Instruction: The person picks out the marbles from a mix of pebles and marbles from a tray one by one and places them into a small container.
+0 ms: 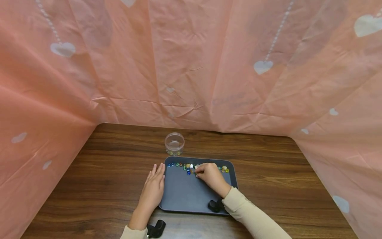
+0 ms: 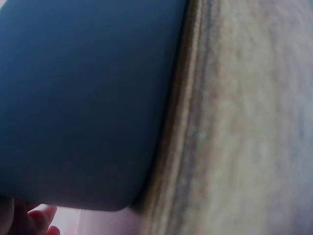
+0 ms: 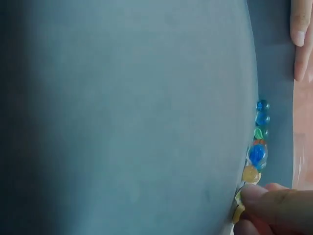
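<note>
A dark grey rectangular tray [image 1: 185,196] lies on the wooden table, with a row of coloured glass marbles [image 1: 188,172] along its far side. My left hand [image 1: 153,189] lies with straight fingers along the tray's left rim. Over the far middle of the tray, my right hand [image 1: 212,176] bends down among the marbles, its thumb and fingers pinching a small yellowish marble [image 3: 238,213]. Just beside those fingertips are a pale orange marble [image 3: 251,174] and a larger blue one [image 3: 257,153]. Part of the row is hidden behind the right hand.
A clear round plastic jar [image 1: 174,142] with a few marbles at its bottom stands just behind the tray's far left corner. Pink curtain [image 1: 191,66] with white hearts hangs around the table's back and sides. Each wrist bears a black camera [image 1: 156,229].
</note>
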`<state>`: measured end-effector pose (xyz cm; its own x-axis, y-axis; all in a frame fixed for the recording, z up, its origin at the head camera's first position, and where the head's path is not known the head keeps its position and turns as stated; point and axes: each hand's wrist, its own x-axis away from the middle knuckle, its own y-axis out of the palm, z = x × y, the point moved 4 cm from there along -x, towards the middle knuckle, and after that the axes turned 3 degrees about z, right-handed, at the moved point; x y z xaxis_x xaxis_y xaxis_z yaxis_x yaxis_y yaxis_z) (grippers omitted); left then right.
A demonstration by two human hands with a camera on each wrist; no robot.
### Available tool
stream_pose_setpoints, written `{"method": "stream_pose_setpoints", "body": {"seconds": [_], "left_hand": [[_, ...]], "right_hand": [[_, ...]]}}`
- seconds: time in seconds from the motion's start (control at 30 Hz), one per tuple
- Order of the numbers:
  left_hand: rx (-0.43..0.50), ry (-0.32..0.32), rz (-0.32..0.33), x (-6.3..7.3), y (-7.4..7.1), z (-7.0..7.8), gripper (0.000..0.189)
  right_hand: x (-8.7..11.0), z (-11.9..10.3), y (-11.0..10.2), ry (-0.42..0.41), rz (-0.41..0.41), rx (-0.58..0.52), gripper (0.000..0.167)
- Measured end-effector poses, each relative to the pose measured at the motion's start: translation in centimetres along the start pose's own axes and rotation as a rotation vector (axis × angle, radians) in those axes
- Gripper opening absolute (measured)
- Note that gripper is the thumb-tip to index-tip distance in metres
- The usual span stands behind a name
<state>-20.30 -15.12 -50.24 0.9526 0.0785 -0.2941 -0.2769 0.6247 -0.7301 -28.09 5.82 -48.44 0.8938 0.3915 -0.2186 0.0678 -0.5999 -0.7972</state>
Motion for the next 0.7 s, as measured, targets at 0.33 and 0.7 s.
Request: {"method": "stream_pose_setpoints", "body": {"seconds": [0.33,0.7], "left_hand": [[0.006,0.0,0.009,0.0,0.0,0.0,0.042],[0.008,-0.002,0.003,0.0,0.0,-0.1,0.042]], "right_hand": [[-2.0,2.3,-2.8,0.466,-0.024,-0.836,0.032],[-4.7,1.9,-4.2,0.553,-0.023,-1.276,0.05]]}}
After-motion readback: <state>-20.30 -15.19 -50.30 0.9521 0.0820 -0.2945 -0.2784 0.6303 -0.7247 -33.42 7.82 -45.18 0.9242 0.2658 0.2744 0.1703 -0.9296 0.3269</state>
